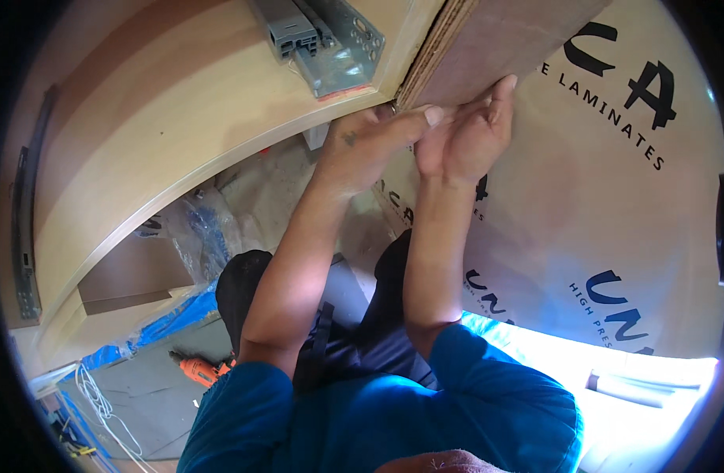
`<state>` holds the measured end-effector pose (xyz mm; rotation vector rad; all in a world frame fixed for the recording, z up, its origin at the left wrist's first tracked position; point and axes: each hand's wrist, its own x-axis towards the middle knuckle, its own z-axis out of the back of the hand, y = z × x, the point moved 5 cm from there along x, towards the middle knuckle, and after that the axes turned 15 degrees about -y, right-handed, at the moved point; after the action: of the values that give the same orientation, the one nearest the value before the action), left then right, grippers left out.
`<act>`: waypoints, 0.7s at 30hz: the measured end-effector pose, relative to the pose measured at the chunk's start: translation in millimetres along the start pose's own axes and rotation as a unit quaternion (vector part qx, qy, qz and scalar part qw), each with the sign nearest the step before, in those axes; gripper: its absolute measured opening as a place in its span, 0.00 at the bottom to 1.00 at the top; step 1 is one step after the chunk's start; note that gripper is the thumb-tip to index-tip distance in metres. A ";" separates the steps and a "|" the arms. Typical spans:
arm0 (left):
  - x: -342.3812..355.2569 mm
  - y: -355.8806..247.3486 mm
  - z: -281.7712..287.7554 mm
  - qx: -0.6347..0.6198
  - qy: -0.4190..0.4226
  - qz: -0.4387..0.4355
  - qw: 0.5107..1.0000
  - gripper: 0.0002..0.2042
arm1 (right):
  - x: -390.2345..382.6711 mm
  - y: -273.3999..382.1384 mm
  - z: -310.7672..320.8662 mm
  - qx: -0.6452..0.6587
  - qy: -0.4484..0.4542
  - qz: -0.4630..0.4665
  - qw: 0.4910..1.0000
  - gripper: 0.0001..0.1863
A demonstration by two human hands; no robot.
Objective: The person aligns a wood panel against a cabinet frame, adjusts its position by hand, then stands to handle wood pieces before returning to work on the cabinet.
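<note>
A brown-faced plywood board with a layered edge stands against a pale wood cabinet panel. My left hand is at the board's lower corner, beside the panel's edge. Its thumb stretches toward my other hand, and its bent fingers are closed around something I cannot make out. At the board's bottom end my right hand turns its palm up, with the thumb raised along the board and the fingers partly hidden. Just above my left hand, a grey metal drawer slide with a bracket is fixed to the panel.
A second dark slide runs along the panel's far left. Printed protective film covers a large sheet on the right. Below left are an open cardboard box, clear plastic wrap, an orange power tool and a white cable.
</note>
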<state>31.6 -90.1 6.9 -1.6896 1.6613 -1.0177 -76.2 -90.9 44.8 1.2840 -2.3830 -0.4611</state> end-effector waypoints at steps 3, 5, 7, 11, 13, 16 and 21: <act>0.1 -3.6 -2.8 -0.033 0.004 -0.048 0.998 0.18 | -2.8 -0.6 -2.1 -0.023 -0.004 0.008 1.000 0.26; 0.1 -4.0 -4.1 -0.040 0.003 -0.057 0.998 0.17 | -1.3 2.0 0.8 -0.025 -0.027 0.027 0.999 0.27; 0.6 -3.1 -0.4 -0.035 0.006 -0.044 0.998 0.17 | 0.6 -0.1 5.1 -0.030 -0.022 0.020 0.999 0.27; -1.1 -2.0 2.1 0.014 -0.013 -0.041 0.999 0.17 | 2.9 0.8 12.0 -0.030 -0.010 -0.015 0.999 0.31; 1.8 -2.6 1.2 -0.031 0.009 -0.046 0.998 0.18 | 5.4 2.7 15.7 -0.040 -0.003 -0.027 0.999 0.32; 6.7 11.7 7.3 -0.044 0.010 -0.031 0.999 0.22 | 0.2 1.8 18.9 -0.039 -0.027 -0.075 0.996 0.34; 4.7 -0.5 13.5 0.000 0.003 -0.047 0.999 0.25 | -21.3 -0.2 24.8 -0.103 0.016 -0.069 0.992 0.32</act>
<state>42.7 -96.3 0.4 -1.7823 1.5987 -1.0678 -77.5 -70.5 19.4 1.3541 -2.1634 -0.7034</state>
